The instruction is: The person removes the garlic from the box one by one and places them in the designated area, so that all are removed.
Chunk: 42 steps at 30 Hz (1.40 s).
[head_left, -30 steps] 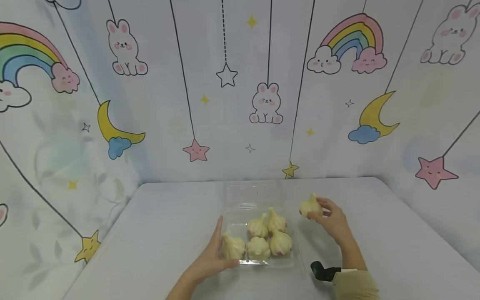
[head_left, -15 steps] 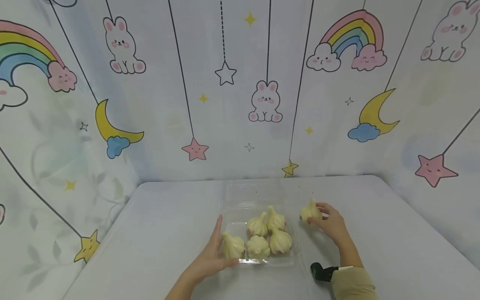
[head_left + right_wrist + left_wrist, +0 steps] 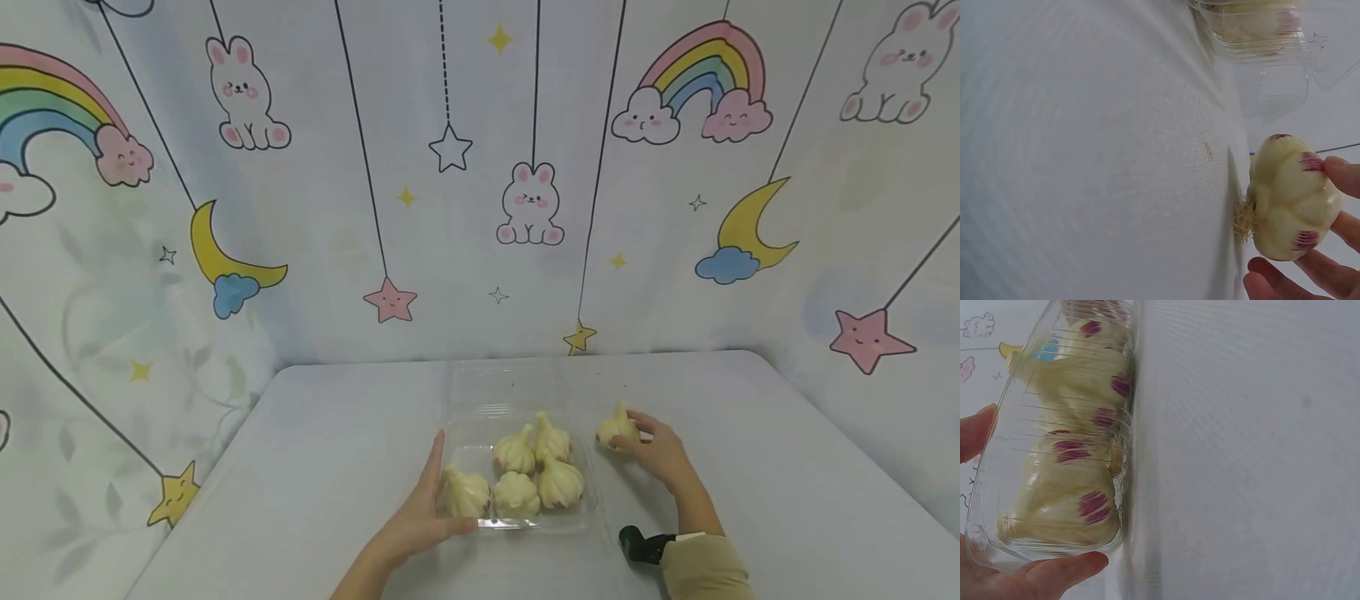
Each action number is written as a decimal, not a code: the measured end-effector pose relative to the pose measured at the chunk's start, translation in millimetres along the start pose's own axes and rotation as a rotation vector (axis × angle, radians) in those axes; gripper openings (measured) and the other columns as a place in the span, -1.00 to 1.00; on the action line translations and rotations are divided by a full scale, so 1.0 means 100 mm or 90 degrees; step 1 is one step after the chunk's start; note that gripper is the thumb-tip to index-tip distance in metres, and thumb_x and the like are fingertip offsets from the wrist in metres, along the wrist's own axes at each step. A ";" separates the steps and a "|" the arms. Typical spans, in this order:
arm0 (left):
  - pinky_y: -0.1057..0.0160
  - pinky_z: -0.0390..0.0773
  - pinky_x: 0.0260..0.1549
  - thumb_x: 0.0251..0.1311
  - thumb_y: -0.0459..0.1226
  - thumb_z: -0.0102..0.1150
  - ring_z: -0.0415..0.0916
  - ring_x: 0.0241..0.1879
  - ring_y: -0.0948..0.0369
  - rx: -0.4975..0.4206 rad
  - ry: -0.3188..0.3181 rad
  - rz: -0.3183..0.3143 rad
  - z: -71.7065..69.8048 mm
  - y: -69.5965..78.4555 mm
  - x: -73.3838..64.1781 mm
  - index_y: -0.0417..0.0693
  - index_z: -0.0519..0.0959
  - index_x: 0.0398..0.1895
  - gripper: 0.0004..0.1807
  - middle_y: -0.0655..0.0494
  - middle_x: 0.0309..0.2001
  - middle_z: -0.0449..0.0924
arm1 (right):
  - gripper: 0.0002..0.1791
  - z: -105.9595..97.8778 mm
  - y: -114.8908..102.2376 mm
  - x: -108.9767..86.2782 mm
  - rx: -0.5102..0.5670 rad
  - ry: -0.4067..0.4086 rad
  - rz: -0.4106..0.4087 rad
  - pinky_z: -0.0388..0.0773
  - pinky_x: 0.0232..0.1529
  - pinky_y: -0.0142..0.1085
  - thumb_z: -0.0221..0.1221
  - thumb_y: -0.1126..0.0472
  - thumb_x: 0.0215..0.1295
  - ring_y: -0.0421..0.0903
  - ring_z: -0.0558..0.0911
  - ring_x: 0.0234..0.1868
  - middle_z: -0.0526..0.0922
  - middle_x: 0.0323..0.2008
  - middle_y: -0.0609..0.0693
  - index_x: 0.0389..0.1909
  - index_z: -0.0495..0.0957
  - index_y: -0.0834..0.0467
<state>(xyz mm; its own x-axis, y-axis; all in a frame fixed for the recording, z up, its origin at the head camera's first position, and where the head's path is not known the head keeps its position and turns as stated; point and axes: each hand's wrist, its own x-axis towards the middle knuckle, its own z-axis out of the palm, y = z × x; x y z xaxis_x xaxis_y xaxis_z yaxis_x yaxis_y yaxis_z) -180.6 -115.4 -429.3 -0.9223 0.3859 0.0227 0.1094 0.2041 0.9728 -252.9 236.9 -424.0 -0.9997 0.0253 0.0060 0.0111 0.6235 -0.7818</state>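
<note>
A clear plastic box (image 3: 592,500) with several garlic bulbs (image 3: 561,483) in it stands at the front middle of the table. My left hand (image 3: 423,508) holds the box at its near left corner, thumb along the front and fingers up the left side. The left wrist view has the bulbs (image 3: 1066,506) showing through the wall, with fingertips (image 3: 1094,562) against it. Right of the box, my right hand (image 3: 660,450) grips one more garlic bulb (image 3: 617,429), stem up. In the right wrist view this bulb (image 3: 1294,200) has its roots close to the tabletop; contact is unclear.
The box's clear lid (image 3: 506,387) lies folded back behind it. A black device (image 3: 641,546) is at the right wrist beside a beige sleeve (image 3: 705,567). A patterned cloth backdrop (image 3: 465,250) rises behind the white table (image 3: 337,433).
My right hand has come down and slightly nearer with the garlic bulb, now closer to the table. The left hand and the box have stayed in place.
</note>
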 end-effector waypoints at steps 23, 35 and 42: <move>-0.30 0.06 0.13 -0.09 -0.37 0.33 -0.33 0.28 -0.38 0.001 0.002 0.006 0.00 0.00 -0.05 0.14 -0.54 0.40 0.29 -0.26 0.37 -0.65 | -0.31 0.03 0.01 0.00 -0.056 -0.005 -0.039 0.38 0.01 0.18 0.09 0.05 0.27 0.39 0.39 0.06 0.20 0.20 0.48 0.29 0.15 0.34; -0.30 0.05 0.12 -0.11 -0.33 0.35 -0.32 0.28 -0.38 0.005 0.004 0.003 -0.01 -0.01 -0.04 0.14 -0.53 0.40 0.30 -0.25 0.37 -0.65 | -0.35 -0.05 -0.24 -0.06 0.021 0.146 -0.044 0.35 0.04 0.18 0.04 0.12 0.30 0.37 0.30 0.16 0.19 0.25 0.39 0.34 0.09 0.27; -0.30 0.07 0.12 -0.10 -0.36 0.34 -0.32 0.28 -0.39 0.007 0.003 0.009 0.01 0.00 -0.02 0.15 -0.54 0.40 0.29 -0.25 0.37 -0.64 | -0.44 0.00 -0.32 -0.03 0.098 0.214 -0.066 0.39 0.03 0.14 0.06 0.16 0.29 0.30 0.36 0.14 0.31 0.20 0.30 0.28 0.22 0.23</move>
<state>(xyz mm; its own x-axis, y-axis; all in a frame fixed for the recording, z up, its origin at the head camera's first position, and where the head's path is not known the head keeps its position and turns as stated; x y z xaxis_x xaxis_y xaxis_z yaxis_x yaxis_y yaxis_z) -178.3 -115.6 -429.3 -0.9226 0.3839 0.0374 0.1262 0.2088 0.9698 -249.8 216.8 -398.5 -0.9314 0.2397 0.2740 -0.1182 0.5127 -0.8504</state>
